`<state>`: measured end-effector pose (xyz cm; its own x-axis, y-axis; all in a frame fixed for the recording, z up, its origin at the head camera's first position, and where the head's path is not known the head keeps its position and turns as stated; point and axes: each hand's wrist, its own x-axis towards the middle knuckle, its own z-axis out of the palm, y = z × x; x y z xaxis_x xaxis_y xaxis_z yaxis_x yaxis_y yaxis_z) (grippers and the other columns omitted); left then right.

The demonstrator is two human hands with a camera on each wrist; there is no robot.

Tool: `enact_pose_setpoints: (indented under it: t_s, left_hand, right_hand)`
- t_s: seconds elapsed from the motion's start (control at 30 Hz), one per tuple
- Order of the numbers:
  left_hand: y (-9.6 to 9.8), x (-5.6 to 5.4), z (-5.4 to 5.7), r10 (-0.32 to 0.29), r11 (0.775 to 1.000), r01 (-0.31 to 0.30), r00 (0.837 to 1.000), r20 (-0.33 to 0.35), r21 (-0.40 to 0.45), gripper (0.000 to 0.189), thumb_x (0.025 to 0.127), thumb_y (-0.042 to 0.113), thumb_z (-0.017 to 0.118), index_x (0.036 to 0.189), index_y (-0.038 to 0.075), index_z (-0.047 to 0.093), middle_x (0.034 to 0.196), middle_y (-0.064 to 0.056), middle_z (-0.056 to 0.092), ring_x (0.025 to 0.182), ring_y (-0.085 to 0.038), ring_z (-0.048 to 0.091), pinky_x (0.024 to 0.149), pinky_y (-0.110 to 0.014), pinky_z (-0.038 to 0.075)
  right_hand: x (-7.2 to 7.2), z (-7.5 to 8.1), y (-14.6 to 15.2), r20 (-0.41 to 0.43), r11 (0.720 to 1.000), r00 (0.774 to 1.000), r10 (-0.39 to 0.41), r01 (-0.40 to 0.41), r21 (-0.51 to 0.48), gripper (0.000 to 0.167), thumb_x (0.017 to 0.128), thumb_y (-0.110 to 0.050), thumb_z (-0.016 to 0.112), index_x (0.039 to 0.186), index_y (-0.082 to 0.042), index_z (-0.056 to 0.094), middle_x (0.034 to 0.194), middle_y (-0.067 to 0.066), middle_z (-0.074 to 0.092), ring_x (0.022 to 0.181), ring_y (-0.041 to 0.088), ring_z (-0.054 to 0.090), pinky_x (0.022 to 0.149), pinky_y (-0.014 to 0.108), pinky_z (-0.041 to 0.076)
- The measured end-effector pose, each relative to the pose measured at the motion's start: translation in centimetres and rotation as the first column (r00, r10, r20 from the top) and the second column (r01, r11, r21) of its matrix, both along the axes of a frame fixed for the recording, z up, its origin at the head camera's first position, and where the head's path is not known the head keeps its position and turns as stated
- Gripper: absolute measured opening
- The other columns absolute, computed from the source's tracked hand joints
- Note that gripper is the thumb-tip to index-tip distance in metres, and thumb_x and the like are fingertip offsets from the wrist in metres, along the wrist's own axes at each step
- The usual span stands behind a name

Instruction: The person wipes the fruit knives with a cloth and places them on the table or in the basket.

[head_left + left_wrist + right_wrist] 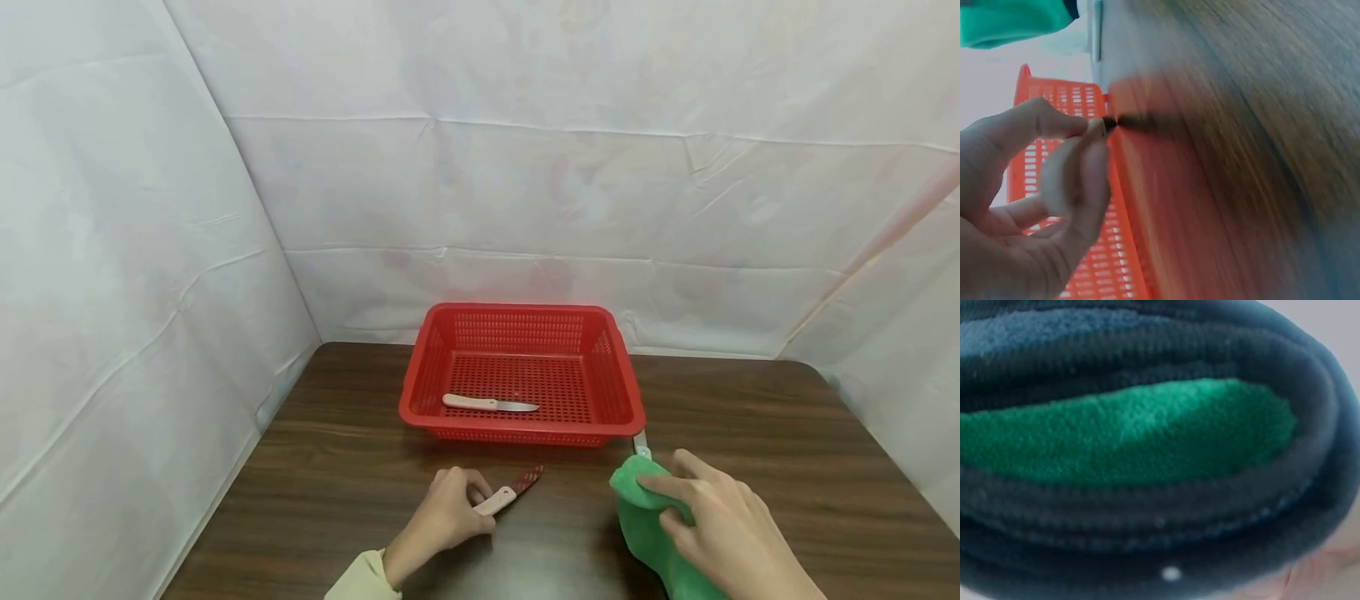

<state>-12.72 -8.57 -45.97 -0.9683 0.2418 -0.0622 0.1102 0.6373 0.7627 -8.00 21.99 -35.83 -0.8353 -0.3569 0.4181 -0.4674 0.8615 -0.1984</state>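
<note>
My left hand [447, 510] pinches the pale handle [495, 502] of a small knife close over the table, its reddish blade [528, 478] pointing up and right towards the basket. In the left wrist view the thumb and fingers close round the handle, which is blurred. My right hand [723, 521] grips a green cloth [637, 525] at the table's right front. Folds of this cloth with a dark border [1147, 506] fill the right wrist view and hide most of that hand.
A red plastic basket [517, 427] stands at the back middle of the wooden table [352, 433]. Inside lies another pale-handled knife [480, 402]. Just beyond the cloth, a thin pale and metal item [641, 445] shows by the basket's right front corner. White sheeting [525, 192] encloses the back and sides.
</note>
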Motion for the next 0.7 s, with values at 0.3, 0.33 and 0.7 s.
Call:
enact_pose_setpoints:
  t_s: [0.3,0.33,0.7]
  left_hand:
    - [-1.4,-0.2,-0.2,0.047,0.919,-0.077,0.995,0.086,0.386,0.025,0.065,-0.005,0.074,0.088,0.003,0.072,0.071,-0.009,0.066,0.047,-0.015,0.060,0.045,-0.040,0.054]
    - [-1.5,-0.2,-0.2,0.055,0.902,-0.093,0.993,0.100,0.421,0.026,0.065,-0.005,0.076,0.089,0.002,0.072,0.074,-0.011,0.067,0.051,-0.016,0.061,0.048,-0.040,0.055]
    - [-2.7,0.0,0.5,0.034,0.716,-0.145,0.984,0.173,0.683,0.037,0.068,-0.001,0.082,0.101,-0.011,0.066,0.092,-0.020,0.069,0.072,-0.022,0.067,0.066,-0.040,0.057]
  right_hand:
    - [0.0,-0.2,0.2,-0.018,1.000,1.000,-0.002,0.001,-0.015,0.039,0.058,0.002,0.069,0.091,-0.017,0.076,0.077,-0.016,0.034,0.055,-0.004,0.028,0.044,0.017,0.025]
    - [0.0,-0.2,0.2,-0.022,1.000,1.000,-0.003,0.002,-0.018,0.038,0.058,0.002,0.069,0.091,-0.017,0.076,0.077,-0.017,0.033,0.055,-0.004,0.028,0.044,0.017,0.025]
    - [0.0,-0.6,0.4,-0.031,0.999,0.999,-0.016,0.015,-0.039,0.038,0.058,0.001,0.071,0.092,-0.017,0.076,0.078,-0.016,0.035,0.057,-0.003,0.029,0.045,0.018,0.025]
